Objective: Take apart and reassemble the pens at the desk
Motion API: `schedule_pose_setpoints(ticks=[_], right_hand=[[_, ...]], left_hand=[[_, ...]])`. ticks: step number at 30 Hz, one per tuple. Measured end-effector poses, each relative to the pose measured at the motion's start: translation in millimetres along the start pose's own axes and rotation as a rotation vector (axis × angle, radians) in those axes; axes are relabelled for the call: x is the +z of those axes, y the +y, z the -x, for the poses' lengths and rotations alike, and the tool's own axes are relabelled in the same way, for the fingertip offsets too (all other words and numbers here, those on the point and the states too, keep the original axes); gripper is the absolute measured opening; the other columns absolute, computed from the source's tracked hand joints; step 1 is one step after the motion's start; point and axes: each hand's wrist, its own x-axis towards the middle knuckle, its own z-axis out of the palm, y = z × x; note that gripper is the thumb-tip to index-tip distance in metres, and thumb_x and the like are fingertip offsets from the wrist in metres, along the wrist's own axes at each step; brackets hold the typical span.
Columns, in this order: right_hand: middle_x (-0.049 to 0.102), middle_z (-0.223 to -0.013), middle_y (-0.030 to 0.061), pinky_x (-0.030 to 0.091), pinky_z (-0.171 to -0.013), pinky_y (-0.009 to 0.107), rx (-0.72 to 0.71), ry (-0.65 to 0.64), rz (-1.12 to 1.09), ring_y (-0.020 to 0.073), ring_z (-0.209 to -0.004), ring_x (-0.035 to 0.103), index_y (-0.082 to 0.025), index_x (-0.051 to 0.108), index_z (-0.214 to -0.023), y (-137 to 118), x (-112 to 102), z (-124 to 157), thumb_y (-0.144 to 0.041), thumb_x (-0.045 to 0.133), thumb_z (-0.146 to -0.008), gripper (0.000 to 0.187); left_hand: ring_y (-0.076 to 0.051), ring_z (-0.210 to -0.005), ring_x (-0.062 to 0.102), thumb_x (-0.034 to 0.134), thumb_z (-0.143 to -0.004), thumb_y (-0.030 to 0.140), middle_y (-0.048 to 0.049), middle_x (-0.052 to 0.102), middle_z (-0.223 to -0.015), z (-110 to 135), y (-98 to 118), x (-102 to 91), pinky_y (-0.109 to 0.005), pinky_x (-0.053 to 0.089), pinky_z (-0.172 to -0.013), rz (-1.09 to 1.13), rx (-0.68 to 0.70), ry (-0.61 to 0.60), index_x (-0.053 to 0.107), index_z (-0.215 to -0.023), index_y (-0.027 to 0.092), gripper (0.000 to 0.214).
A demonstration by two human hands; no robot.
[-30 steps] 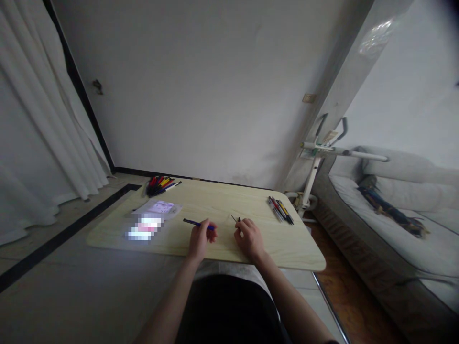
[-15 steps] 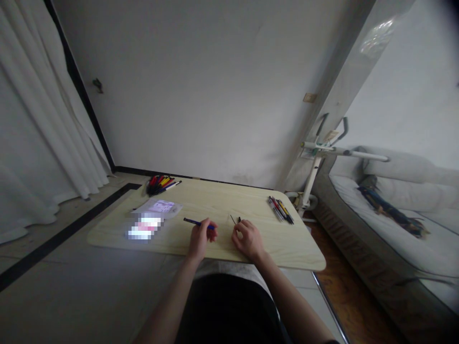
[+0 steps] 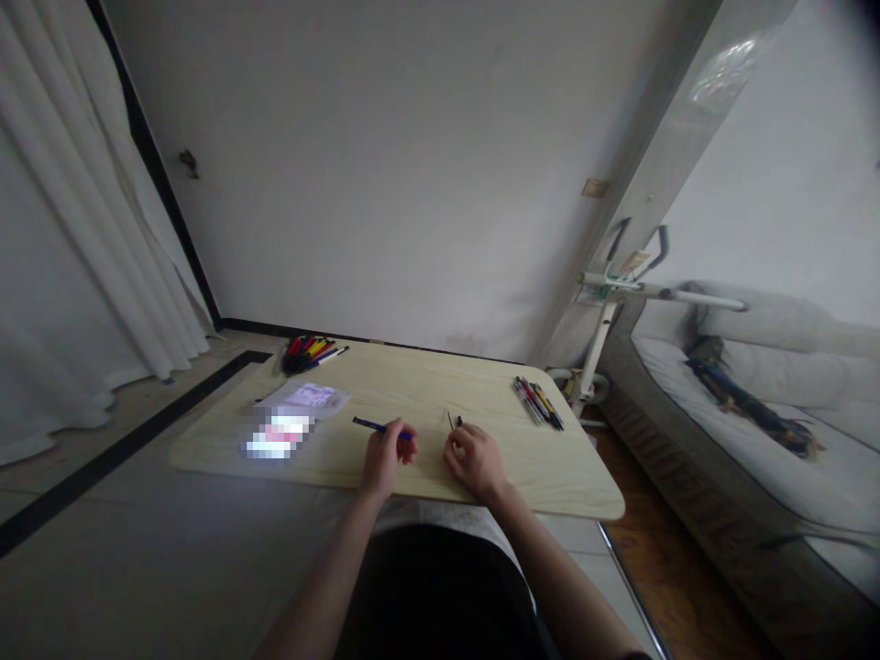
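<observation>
My left hand [image 3: 385, 458] is closed around a blue pen [image 3: 369, 424], whose dark end points left over the light wood table. To its right, my right hand [image 3: 479, 458] pinches a thin dark rod like a pen refill [image 3: 450, 419], which stands up from the fingertips. A short black piece [image 3: 460, 421], perhaps a pen cap, shows just behind the right fingers; whether they touch it I cannot tell. The two hands are apart, both low over the near part of the table [image 3: 412, 376].
Several pens [image 3: 537, 403] lie in a group at the right. A pile of coloured pens [image 3: 306, 355] is at the far left corner. Nearer sit a clear plastic bag [image 3: 330, 400] and a bright blurred-out screen [image 3: 279, 434]. A sofa [image 3: 763, 385] stands to the right.
The thin rod in my right hand has swung from leaning left to nearly upright. My left hand and the blue pen have stayed about the same.
</observation>
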Motion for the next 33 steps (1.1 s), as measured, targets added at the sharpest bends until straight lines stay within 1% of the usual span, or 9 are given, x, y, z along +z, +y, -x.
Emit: schedule_pose_setpoints(ticks=[8, 19, 24, 28, 33], right_hand=[[0.053, -0.065, 0.0021, 0.035, -0.055, 0.021, 0.005, -0.036, 0.028, 0.0126, -0.061, 0.049, -0.019, 0.053, -0.064, -0.7, -0.6, 0.1, -0.019, 0.049, -0.073, 0.010], [0.054, -0.061, 0.0010, 0.030, -0.051, 0.022, 0.025, -0.043, 0.108, 0.0114, -0.056, 0.049, -0.019, 0.052, -0.059, 1.7, 2.9, 2.4, -0.021, 0.049, -0.074, 0.015], [0.055, -0.063, 0.0012, 0.029, -0.051, 0.021, 0.039, -0.106, 0.142, 0.0109, -0.057, 0.049, -0.019, 0.053, -0.062, 0.3, 1.2, 1.7, -0.023, 0.047, -0.076, 0.016], [0.056, -0.066, 0.0016, 0.028, -0.053, 0.021, 0.067, -0.160, 0.158, 0.0103, -0.058, 0.049, -0.018, 0.053, -0.064, -1.1, 0.2, 0.9, -0.024, 0.044, -0.078, 0.018], [0.056, -0.066, 0.0016, 0.028, -0.053, 0.021, 0.081, -0.188, 0.161, 0.0103, -0.058, 0.049, -0.018, 0.053, -0.064, -1.0, 0.4, 1.4, -0.024, 0.043, -0.078, 0.019]], left_hand=[[-0.009, -0.038, 0.048, 0.049, -0.069, 0.040, -0.0001, 0.055, -0.046, -1.2, -2.3, -1.3, -0.020, 0.033, -0.037, 0.014, 0.007, -0.008, 0.059, -0.062, 0.012, 0.030], [-0.009, -0.038, 0.047, 0.048, -0.072, 0.041, 0.0007, 0.054, -0.046, -1.1, -3.1, -1.7, -0.020, 0.032, -0.038, 0.010, 0.013, -0.004, 0.058, -0.063, 0.012, 0.032], [-0.009, -0.038, 0.048, 0.049, -0.070, 0.041, 0.0006, 0.055, -0.046, -1.2, -3.2, -1.7, -0.020, 0.033, -0.037, 0.008, 0.004, -0.002, 0.059, -0.062, 0.012, 0.032], [-0.009, -0.038, 0.047, 0.048, -0.071, 0.041, 0.0010, 0.054, -0.045, -1.5, -3.0, -1.4, -0.020, 0.033, -0.037, 0.001, 0.009, -0.004, 0.058, -0.062, 0.012, 0.032], [-0.009, -0.039, 0.048, 0.048, -0.072, 0.041, 0.0005, 0.054, -0.046, -1.5, -3.9, -2.2, -0.019, 0.033, -0.038, 0.006, 0.015, -0.006, 0.058, -0.062, 0.012, 0.032]])
